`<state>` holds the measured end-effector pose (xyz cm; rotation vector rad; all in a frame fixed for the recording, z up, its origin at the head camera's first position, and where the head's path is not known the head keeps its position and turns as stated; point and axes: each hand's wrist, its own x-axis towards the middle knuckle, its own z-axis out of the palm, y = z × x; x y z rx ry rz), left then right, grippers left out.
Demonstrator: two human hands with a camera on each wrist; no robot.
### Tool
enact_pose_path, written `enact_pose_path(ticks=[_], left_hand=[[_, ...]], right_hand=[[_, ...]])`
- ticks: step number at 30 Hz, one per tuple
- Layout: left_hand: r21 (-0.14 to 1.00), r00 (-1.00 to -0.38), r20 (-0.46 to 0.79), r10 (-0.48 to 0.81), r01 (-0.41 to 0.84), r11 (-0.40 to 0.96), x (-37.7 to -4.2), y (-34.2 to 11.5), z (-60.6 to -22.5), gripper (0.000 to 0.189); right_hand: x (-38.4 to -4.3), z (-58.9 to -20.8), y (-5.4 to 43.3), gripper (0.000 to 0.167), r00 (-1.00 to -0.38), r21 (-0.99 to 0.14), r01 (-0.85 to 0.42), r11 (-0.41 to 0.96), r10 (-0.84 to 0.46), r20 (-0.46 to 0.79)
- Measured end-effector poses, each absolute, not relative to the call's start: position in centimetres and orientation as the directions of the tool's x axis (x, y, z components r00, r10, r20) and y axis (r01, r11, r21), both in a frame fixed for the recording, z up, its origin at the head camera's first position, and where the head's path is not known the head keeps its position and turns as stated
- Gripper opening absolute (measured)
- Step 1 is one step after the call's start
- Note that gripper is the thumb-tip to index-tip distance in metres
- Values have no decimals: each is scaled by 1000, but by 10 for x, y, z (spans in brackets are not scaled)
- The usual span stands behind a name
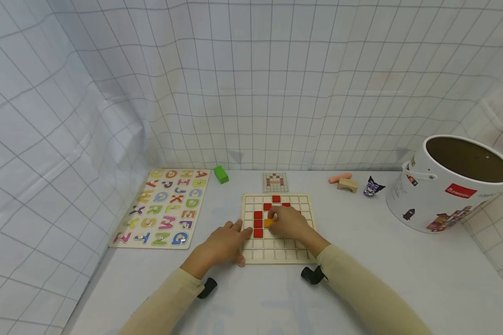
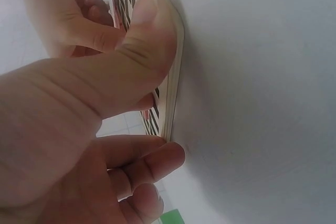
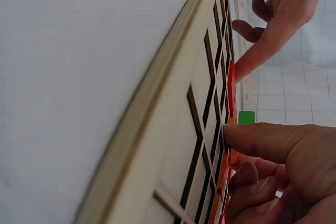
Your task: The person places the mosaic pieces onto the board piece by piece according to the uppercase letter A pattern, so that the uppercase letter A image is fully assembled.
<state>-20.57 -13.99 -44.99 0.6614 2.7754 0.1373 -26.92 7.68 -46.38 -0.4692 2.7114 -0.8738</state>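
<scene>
A square wooden grid board lies on the table, with several red tiles set in its cells. Over its middle, my right hand pinches an orange tile between thumb and fingers, down at the grid. More orange shows beside it, partly covered by the hand. My left hand rests at the board's left side. Its thumb presses on the near left corner, the index finger reaches onto the grid close to the red tiles, and other fingers touch the edge.
Behind the board lies a small pattern card. An alphabet puzzle board and a green block are on the left. To the right stand a wooden arch block, an orange stick, a small figurine and a white bucket.
</scene>
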Motion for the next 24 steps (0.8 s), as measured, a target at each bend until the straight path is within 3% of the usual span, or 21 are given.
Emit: enact_pose_path(ticks=[13, 19, 24], left_hand=[[161, -851, -267, 453, 424, 891, -205, -137, -449, 88], [151, -851, -263, 454, 429, 891, -208, -134, -448, 89], [150, -853, -277, 442, 416, 897, -208, -134, -449, 91]], right_hand=[[-269, -459, 85, 31, -903, -628, -226, 745, -402, -151], [-269, -456, 119, 29, -925, -735, -211, 644, -376, -64], [-267, -460, 154, 27, -923, -788, -184, 588, -379, -67]])
